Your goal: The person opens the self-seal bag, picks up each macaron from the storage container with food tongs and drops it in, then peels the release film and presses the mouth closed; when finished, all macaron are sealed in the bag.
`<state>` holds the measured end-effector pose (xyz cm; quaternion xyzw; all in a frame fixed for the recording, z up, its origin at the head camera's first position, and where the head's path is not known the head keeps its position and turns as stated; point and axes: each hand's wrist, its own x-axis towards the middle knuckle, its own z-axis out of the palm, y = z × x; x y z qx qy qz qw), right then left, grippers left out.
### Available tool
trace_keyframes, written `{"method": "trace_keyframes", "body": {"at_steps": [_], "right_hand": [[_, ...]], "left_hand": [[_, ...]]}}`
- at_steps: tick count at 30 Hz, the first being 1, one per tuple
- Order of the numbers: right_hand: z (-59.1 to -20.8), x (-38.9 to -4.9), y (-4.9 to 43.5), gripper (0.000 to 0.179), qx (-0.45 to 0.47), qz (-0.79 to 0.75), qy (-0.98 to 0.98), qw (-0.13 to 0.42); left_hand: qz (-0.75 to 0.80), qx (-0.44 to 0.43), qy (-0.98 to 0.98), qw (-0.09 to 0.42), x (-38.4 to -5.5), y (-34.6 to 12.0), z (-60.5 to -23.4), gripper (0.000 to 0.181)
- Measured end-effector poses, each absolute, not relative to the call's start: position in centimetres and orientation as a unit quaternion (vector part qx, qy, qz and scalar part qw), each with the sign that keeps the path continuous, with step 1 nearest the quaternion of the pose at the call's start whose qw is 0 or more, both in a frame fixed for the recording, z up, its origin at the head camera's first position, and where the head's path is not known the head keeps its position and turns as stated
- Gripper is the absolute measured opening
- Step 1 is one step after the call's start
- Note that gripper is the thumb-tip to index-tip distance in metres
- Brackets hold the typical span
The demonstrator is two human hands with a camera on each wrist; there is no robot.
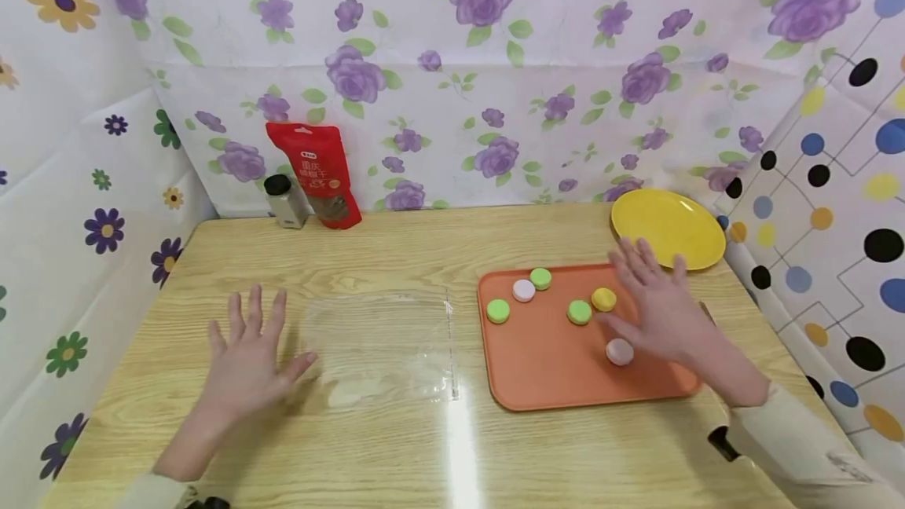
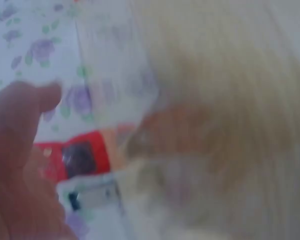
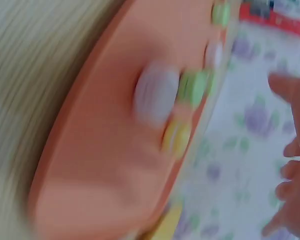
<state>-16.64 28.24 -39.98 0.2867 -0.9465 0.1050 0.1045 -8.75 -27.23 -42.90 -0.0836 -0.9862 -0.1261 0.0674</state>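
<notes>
My left hand (image 1: 243, 371) is spread over the table, fingers straight and holding nothing. Just right of its thumb lies a flat, clear plastic bag (image 1: 382, 348) with a strip along its right edge. Over the right part of an orange tray (image 1: 537, 379) my right hand (image 1: 665, 313) is spread, also holding nothing. Several macarons sit on the tray, among them a green macaron (image 1: 498, 311), a yellow macaron (image 1: 604, 299) and a pale macaron (image 1: 619, 352) near the right thumb. In the right wrist view the pale macaron (image 3: 156, 94) looks blurred.
A yellow plate (image 1: 668, 226) sits at the back right, beyond the tray. At the back left, a red pouch (image 1: 318, 175) stands beside a black-capped jar (image 1: 285, 203). Patterned cloth (image 1: 452, 85) hangs behind the wooden table (image 1: 353, 454) and along both sides.
</notes>
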Motion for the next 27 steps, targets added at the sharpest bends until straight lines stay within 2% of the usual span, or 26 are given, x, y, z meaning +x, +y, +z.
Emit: {"method": "trace_keyframes", "body": {"at_steps": [2,4,7,11,14,21,27], "right_hand": [[-40.1,-16.7,25.8,0.082,0.331,0.117,-0.926,0.141],[-40.4,-16.6,22.6,0.069,0.371,0.124,-0.908,0.152],[-41.2,-16.4,17.4,0.056,0.416,0.103,-0.897,0.107],[-42.6,-16.6,11.5,0.063,0.447,0.031,-0.894,0.007],[-43.8,-17.1,8.8,0.073,0.446,-0.015,-0.894,-0.035],[-45.6,-17.9,7.1,0.089,0.42,-0.082,-0.901,-0.067],[-45.4,-18.2,6.4,0.09,0.429,-0.09,-0.897,-0.049]], "left_hand": [[-0.148,-0.103,-0.978,0.102,-9.0,-25.9,-43.3,0.082],[-0.162,-0.121,-0.971,0.127,-9.5,-24.5,-44.0,0.065],[-0.172,-0.148,-0.966,0.125,-10.4,-22.2,-45.4,0.05],[-0.192,-0.156,-0.965,0.083,-11.5,-19.9,-47.3,0.057],[-0.207,-0.154,-0.965,0.055,-12.2,-19.0,-48.5,0.065],[-0.218,-0.149,-0.964,0.021,-13.0,-18.2,-49.7,0.069],[-0.224,-0.124,-0.966,0.025,-12.8,-18.5,-49.4,0.06]]}}
